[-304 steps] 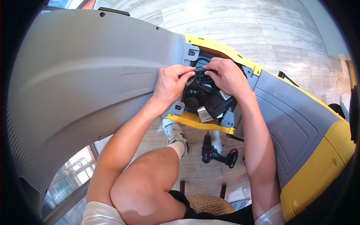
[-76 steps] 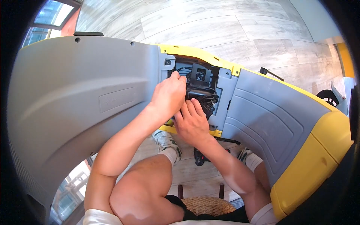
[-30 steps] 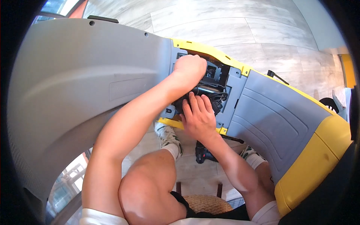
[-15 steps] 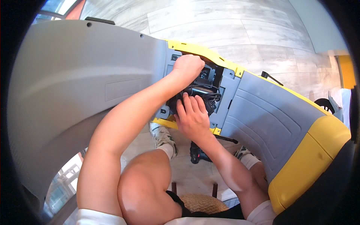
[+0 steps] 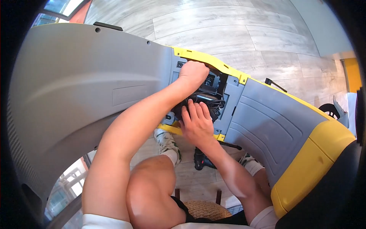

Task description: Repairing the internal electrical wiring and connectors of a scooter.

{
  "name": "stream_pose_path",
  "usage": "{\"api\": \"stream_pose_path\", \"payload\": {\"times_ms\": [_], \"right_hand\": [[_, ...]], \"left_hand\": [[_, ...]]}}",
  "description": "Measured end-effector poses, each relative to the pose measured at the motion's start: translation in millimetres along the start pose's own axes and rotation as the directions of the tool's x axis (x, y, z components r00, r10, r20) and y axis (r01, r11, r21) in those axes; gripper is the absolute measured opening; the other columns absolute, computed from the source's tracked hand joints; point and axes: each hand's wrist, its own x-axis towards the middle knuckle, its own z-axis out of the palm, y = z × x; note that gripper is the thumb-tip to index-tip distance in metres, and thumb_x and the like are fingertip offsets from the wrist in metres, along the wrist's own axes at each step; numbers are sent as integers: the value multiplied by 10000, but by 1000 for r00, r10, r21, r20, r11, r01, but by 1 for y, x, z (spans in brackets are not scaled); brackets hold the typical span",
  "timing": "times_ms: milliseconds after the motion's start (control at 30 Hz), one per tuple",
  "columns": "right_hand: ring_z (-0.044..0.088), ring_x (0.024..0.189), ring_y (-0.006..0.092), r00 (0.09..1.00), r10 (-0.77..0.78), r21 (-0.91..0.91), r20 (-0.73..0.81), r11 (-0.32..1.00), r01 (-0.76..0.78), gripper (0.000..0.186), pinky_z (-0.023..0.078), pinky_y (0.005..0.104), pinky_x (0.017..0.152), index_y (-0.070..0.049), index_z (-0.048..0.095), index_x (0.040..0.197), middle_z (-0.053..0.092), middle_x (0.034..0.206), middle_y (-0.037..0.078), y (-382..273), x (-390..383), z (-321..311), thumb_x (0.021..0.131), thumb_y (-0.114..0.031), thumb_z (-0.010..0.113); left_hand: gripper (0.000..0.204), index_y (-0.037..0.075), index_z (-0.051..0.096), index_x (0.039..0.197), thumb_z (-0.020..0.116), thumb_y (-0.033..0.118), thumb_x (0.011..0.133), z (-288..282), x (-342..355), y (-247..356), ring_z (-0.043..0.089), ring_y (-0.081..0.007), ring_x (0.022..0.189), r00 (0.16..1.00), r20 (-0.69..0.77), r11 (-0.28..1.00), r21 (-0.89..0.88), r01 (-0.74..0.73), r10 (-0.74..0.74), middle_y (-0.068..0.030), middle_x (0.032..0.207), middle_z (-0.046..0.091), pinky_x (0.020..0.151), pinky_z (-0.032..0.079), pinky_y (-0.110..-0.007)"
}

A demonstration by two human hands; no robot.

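Note:
A recess point(image 5: 230, 100) sits in the middle of a long grey-and-yellow moulded body point(image 5: 267, 108), like a scooter's. Inside it lie black cables point(image 5: 217, 102) and a glossy black cylindrical part point(image 5: 207, 96). My left hand point(image 5: 194, 74) reaches into the far left of the recess, curled like a fist. Its fingertips, and whatever they hold, are hidden. My right hand point(image 5: 198, 120) lies over the near side of the recess, its fingers stretched out and touching the black parts beside the cables. Nothing shows gripped in it.
On the floor under the body stands a black tool point(image 5: 204, 160), like a cordless drill. A yellow strip point(image 5: 207, 58) edges the far side of the recess. A black lever point(image 5: 276, 84) sticks out beyond the right panel. A woven stool point(image 5: 202, 210) is beneath me.
The view has shifted slightly, so the body and both hands sit a little lower. Both hands stay at nearly the same places on the recess.

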Motion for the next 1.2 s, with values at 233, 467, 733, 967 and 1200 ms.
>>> {"api": "stream_pose_path", "payload": {"times_ms": [233, 467, 733, 967, 1200], "right_hand": [[578, 1114, 344, 1000, 2, 2, -11, 1000, -2, 400, 386, 442, 1084, 40, 635, 1107, 612, 1223, 265, 2, 0, 2, 788, -194, 571], [574, 1123, 349, 1000, 18, 29, 4, 999, -18, 404, 372, 441, 1097, 41, 631, 1118, 604, 1232, 270, 2, -1, 1, 796, -195, 565], [552, 1158, 365, 998, 18, 23, 55, 1000, -20, 530, 365, 477, 1085, 21, 618, 1171, 583, 1280, 251, 1, -1, 2, 716, -220, 745], [570, 1118, 350, 1000, 10, 30, 11, 999, -11, 402, 366, 448, 1095, 39, 626, 1113, 597, 1235, 270, 2, -1, 1, 783, -187, 584], [540, 1158, 358, 997, 30, 64, 71, 997, -35, 533, 358, 489, 1080, 16, 600, 1199, 568, 1273, 234, 2, -1, 0, 741, -217, 737]], "left_hand": [[173, 123, 773, 773, 617, 156, 841, 3, 0, 3, 739, -239, 752, 998, 41, 994, 90, -56, 53, -103, 783, 738, 650, 583, -352], [168, 104, 765, 823, 623, 181, 867, 4, -13, 1, 708, -233, 812, 985, -60, 961, 239, -142, 160, -94, 764, 718, 678, 569, -334], [157, 20, 731, 808, 620, 124, 845, 2, -20, -6, 693, -277, 834, 984, -148, 994, 57, -89, 96, -147, 782, 703, 673, 589, -331], [131, -5, 720, 815, 640, 99, 816, -13, -26, -2, 693, -276, 848, 981, -178, 997, 3, -78, 77, -148, 801, 708, 680, 599, -342], [115, 45, 733, 778, 631, 97, 793, -35, -30, 15, 692, -297, 845, 1000, 14, 999, -26, -21, 21, -148, 824, 724, 700, 593, -402]]}}
